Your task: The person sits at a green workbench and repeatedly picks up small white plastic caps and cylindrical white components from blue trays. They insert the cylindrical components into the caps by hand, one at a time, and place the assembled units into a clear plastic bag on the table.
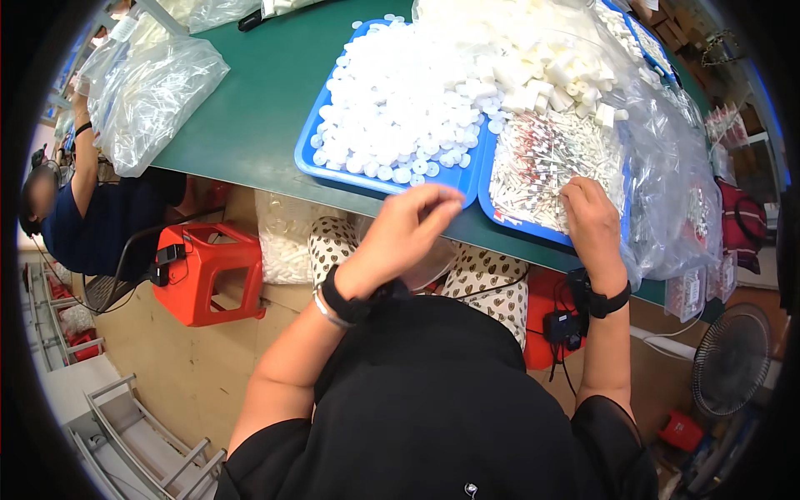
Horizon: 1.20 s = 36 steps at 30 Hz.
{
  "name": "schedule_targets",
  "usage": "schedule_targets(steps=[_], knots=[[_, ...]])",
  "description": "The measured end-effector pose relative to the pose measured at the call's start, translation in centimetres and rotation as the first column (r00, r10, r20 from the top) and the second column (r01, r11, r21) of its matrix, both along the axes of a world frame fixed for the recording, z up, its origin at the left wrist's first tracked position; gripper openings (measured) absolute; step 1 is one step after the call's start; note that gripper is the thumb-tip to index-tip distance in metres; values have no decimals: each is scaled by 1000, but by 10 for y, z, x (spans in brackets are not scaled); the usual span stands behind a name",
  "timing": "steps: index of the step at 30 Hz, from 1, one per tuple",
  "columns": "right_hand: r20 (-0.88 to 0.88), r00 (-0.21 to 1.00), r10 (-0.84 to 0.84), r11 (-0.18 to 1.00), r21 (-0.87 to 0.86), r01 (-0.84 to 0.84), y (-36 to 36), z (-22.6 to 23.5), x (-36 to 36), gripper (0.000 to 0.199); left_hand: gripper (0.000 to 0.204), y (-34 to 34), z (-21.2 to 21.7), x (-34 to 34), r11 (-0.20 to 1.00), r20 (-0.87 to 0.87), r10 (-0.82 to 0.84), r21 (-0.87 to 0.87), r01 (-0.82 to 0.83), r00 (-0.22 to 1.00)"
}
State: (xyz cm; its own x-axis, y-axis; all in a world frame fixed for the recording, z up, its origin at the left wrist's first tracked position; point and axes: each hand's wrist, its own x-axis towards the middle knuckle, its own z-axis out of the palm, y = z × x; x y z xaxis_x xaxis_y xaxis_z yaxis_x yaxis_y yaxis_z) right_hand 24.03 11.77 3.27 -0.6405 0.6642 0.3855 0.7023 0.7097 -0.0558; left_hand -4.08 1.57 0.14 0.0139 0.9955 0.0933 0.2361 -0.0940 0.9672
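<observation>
My left hand (406, 236) hovers at the front edge of a blue tray (333, 172) heaped with small round white translucent plastic pieces (392, 100). Its thumb and forefinger are drawn together; anything between them is too small to make out. Over a second blue tray (533, 231), my right hand (594, 221) reaches in from the right with its fingertips pinched. That tray holds thin white pin-like parts (529, 179), some with reddish and dark ends. What the right fingertips grip is hidden. White block-shaped foam-like pieces (546, 83) are piled behind the trays.
Clear plastic bags lie along the right of the green table (242, 125), and another plastic bag (154, 104) sits at its left end beside a seated person (75, 208). Red stools (208, 271) and a black fan (733, 358) stand on the floor.
</observation>
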Motion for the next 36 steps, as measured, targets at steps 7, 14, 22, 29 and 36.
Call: schedule_targets(steps=[7, 14, 22, 29, 36], knots=[[7, 999, 43, 999, -1, -43, 3, 1, 1, 16, 22, 57, -17, 7, 944, -654, 292, 313, -102, 698], [40, 995, 94, 995, 33, -95, 6, 1, 6, 12, 25, 60, -21, 4, 948, -603, 287, 289, -131, 745], [-44, 992, 116, 993, 29, -115, 12, 7, 5, 12, 32, 33, 11, 8, 973, 330, 103, -228, -27, 938], [-279, 960, -24, 997, -82, 1, -6, 19, -5, 11, 38, 6, 2, 29, 890, 886, 168, -324, 321, 431], [-218, 967, 132, 985, -79, -152, -34, 28, -30, 16, 38, 0, -2, 46, 852, 935, 262, -341, 398, 240]])
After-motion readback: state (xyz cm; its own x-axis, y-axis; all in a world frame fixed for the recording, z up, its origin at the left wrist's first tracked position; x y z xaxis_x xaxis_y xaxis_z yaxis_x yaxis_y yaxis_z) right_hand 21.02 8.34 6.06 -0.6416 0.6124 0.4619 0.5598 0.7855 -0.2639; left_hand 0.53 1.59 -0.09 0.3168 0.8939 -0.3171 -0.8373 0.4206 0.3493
